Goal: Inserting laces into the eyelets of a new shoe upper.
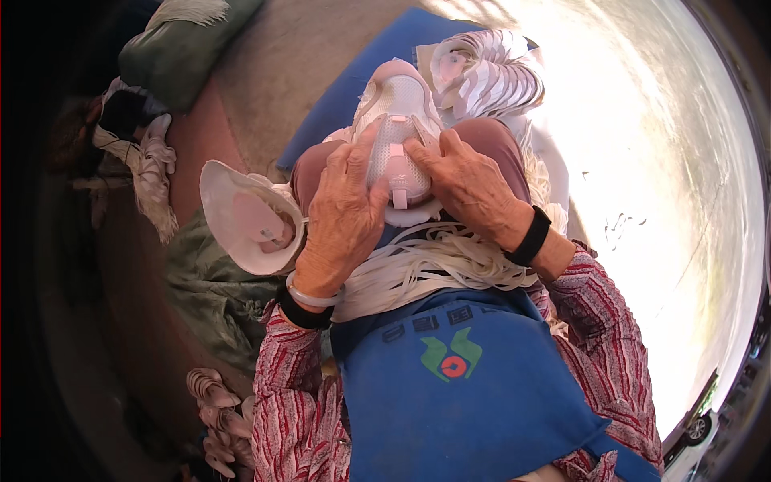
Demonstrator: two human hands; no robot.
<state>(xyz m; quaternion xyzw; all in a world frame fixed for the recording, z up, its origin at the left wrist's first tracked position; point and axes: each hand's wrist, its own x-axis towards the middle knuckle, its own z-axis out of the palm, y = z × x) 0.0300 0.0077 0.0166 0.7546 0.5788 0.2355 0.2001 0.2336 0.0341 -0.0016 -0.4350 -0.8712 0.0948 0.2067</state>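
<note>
Between my knees lies a white and pale-pink shoe upper (399, 95), toe pointing away, with its pink tongue (397, 167) toward me. My left hand (344, 210) grips the upper's left edge, fingers along the side and thumb near the tongue. On the opposite edge my right hand (472, 181) is closed, thumb and forefinger pressed on the eyelet side; whether a lace end is pinched there I cannot make out. A bundle of flat white laces (434, 261) lies across my lap, just below the upper. The undersides of both hands' fingers are partly hidden.
Left of my knee, another white upper (247, 213) shows its pink insole. A row of nested uppers (494, 74) rests beyond my right knee on blue cloth (337, 92). Green sacks (181, 60) and more uppers (217, 402) are at left; a blue apron (474, 402) covers me.
</note>
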